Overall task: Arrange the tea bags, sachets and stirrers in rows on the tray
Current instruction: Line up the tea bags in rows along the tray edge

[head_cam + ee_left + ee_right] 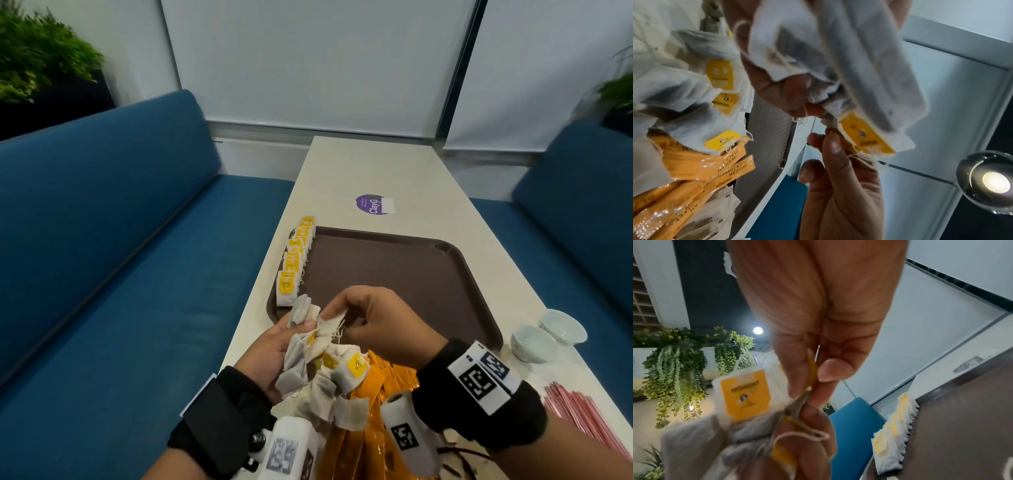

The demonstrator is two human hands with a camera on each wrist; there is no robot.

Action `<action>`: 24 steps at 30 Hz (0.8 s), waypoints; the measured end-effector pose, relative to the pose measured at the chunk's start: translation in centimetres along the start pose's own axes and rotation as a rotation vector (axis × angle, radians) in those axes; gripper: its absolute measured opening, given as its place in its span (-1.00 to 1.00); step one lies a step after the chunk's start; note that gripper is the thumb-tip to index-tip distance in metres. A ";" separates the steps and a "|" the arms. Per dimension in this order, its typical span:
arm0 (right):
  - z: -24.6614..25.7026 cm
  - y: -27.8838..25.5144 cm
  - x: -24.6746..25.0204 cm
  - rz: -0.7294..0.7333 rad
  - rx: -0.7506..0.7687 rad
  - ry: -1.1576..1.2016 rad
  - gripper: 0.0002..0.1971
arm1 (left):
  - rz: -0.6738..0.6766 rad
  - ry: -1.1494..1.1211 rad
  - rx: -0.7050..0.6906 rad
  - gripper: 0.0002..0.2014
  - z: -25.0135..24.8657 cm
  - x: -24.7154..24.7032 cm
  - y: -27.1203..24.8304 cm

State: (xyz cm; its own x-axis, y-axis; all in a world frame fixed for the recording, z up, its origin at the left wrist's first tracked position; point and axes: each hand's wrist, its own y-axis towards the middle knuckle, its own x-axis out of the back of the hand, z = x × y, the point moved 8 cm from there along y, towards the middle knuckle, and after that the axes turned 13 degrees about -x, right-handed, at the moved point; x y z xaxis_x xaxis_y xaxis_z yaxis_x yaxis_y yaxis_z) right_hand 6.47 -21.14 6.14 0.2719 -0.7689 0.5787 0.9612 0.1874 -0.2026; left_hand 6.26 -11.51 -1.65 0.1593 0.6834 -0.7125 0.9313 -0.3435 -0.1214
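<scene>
My left hand grips a tangled bunch of white tea bags with yellow tags above the near end of the brown tray. My right hand pinches the yellow tag and string of one bag at the top of the bunch. The right wrist view shows that tag between thumb and finger. A row of tea bags stands along the tray's left edge. Orange coffee sachets lie heaped under my hands. Pink stirrers lie on the table at the right.
Two small white bowls stand right of the tray on the white table. A purple sticker lies beyond the tray. Blue sofas flank the table on both sides. Most of the tray's floor is bare.
</scene>
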 end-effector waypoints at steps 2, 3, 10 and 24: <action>0.3 0.4 0.0 0.061 -0.010 -0.028 -0.73 | -0.003 -0.015 0.024 -0.67 -0.1 -0.1 -0.2; 0.4 0.7 0.1 0.087 -0.011 -0.039 -0.76 | -0.002 -0.020 0.044 -0.72 -0.1 0.1 -0.3; 1.4 3.6 1.1 0.059 0.030 -0.085 -0.76 | -0.110 -0.012 0.092 -0.87 -0.4 2.5 -0.1; -2.3 15.8 -5.1 0.135 -0.396 -0.380 -0.70 | -0.257 -0.087 0.096 -0.86 -1.2 7.4 0.2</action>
State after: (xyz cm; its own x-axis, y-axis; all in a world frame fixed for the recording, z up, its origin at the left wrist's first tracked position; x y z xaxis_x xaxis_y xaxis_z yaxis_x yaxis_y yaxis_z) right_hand 20.15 -15.65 -1.85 0.4599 -0.4658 0.7560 0.8452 -0.0314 -0.5335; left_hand 8.00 -5.78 -6.11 -0.1109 0.6997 -0.7058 0.9016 -0.2279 -0.3676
